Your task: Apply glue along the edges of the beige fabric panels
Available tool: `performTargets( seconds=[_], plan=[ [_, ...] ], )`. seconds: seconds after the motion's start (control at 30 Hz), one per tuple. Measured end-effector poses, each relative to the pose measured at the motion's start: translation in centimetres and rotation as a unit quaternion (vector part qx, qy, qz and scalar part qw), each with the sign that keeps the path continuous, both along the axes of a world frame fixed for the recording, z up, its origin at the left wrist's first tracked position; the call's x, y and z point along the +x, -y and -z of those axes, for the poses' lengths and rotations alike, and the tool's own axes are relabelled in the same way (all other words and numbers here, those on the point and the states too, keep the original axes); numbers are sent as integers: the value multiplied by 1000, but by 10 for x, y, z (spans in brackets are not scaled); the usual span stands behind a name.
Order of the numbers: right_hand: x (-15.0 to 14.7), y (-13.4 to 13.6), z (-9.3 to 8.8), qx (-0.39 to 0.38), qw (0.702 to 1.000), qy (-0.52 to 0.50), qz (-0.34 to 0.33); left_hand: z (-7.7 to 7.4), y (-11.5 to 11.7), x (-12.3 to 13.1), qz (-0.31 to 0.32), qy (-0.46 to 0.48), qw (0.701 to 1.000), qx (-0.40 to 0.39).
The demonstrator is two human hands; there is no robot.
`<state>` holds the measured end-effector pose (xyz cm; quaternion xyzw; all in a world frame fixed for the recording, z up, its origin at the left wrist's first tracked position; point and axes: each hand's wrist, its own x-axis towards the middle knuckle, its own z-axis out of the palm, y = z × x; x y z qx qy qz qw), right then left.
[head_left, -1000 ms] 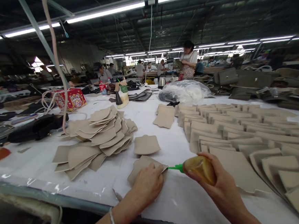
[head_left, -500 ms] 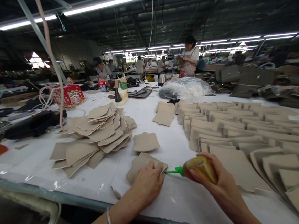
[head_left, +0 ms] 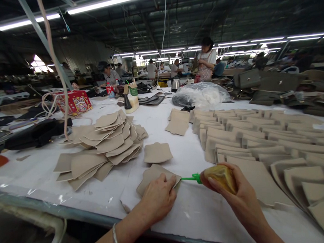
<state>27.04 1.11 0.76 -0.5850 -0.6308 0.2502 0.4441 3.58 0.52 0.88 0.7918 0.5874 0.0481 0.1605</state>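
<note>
My right hand (head_left: 239, 190) is wrapped round a squeeze bottle (head_left: 218, 177) of amber liquid, lying level with its green nozzle pointing left. The nozzle tip is at the right corner of a beige leather-like piece (head_left: 152, 174). Closed on that piece's right edge is my left hand (head_left: 160, 196), with the thumb hidden. Just behind it lies another flat beige piece (head_left: 157, 153). A loose heap of similar pieces (head_left: 110, 142) is to the left, and overlapping rows of folded pieces (head_left: 253, 136) stand to the right.
A plastic bag (head_left: 202, 95), a kettle (head_left: 175, 84) and a white-and-black container (head_left: 131, 103) stand farther back on the white tabletop (head_left: 101, 201). At left are a red box (head_left: 75, 102), a black bag (head_left: 36, 134) and a hanging hose (head_left: 59, 69). Co-workers are in the background.
The nozzle tip has shifted slightly up and right along the piece's edge to its corner, with the bottle in my right hand. My left hand keeps its grip, nearly still.
</note>
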Motion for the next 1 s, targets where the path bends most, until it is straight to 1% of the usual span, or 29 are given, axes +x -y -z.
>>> performTargets(
  seconds=[0.07, 0.2, 0.37, 0.43, 0.53, 0.6, 0.67, 0.7, 0.83, 0.87, 1.0],
  plan=[
    [-3, 4, -2, 8, 1000, 8, 5, 0, 1, -1, 4, 4, 1000, 2],
    [-8, 11, -4, 9, 1000, 4, -10, -1, 3, -2, 6, 7, 1000, 8],
    [-3, 8, 2, 40, 999, 26, 4, 1, 2, -2, 2, 6, 1000, 3],
    [-1, 8, 4, 27, 999, 23, -7, 1, 2, -2, 1, 8, 1000, 0],
    [-1, 11, 5, -14, 999, -12, -38, 1, 2, -2, 2, 8, 1000, 3],
    [-2, 13, 3, -25, 999, -31, -31, 0, 3, -2, 4, 8, 1000, 5],
    [-3, 14, 2, -23, 999, -31, -14, -1, 3, -3, 6, 9, 1000, 5],
    [-3, 14, 3, -24, 999, -28, -16, -1, 3, -3, 6, 10, 1000, 3],
    [0, 15, 10, -58, 994, -39, -87, -3, 3, -5, 4, 11, 1000, -6],
    [1, 15, 12, -61, 993, -45, -93, -4, 3, -5, 3, 12, 1000, -7],
    [2, 19, 14, -41, 997, -46, -51, -4, 5, -6, -2, 17, 1000, -7]
  ],
)
